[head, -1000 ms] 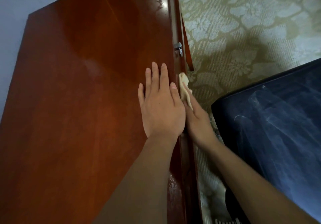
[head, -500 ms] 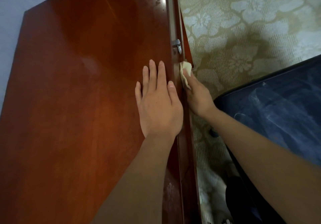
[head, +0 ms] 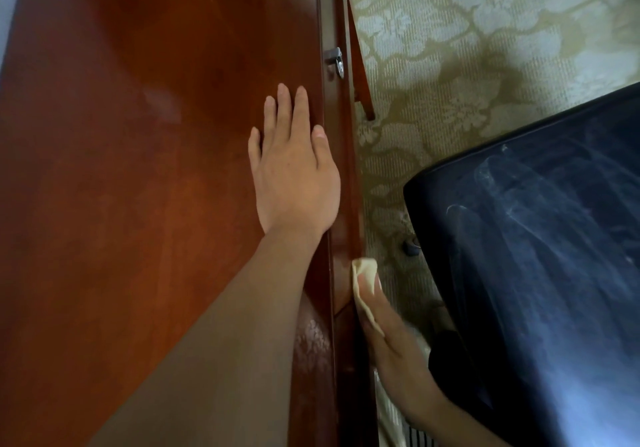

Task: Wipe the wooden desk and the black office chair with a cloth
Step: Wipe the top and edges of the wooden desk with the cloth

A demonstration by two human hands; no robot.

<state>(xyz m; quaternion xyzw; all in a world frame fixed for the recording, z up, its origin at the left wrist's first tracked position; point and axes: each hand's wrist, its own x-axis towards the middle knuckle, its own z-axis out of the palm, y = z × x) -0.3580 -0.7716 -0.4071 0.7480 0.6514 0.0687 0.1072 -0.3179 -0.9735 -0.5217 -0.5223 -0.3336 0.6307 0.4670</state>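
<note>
1. Evidently the biggest change was on the right: the right hand had slid back toward the camera along the front edge of the glossy reddish-brown wooden desk. Half a second earlier it had been up beside the small silver metal fitting.
2. With it came the pale cream folded cloth, which now lay against the desk's vertical front face, well below the fitting and nearer than the left wrist.
3. As for the grasp, the right fingers looked straight and flat, pressing the cloth to the wood rather than clenched round it. The thumb I could not see.
4. By contrast, the left hand had stayed put. Its palm was down on the desktop just inside the edge, fingers extended and holding nothing, and I read that as bracing.
5. From this I judged one full pass down the front edge to be nearly done, so the edge was being covered in long strokes.
6. Meanwhile the black padded office chair stood near on the right, apart from both hands, over the green floral carpet. Pale streaks showed on its seat, so I took that half of the job as not yet done.
</note>
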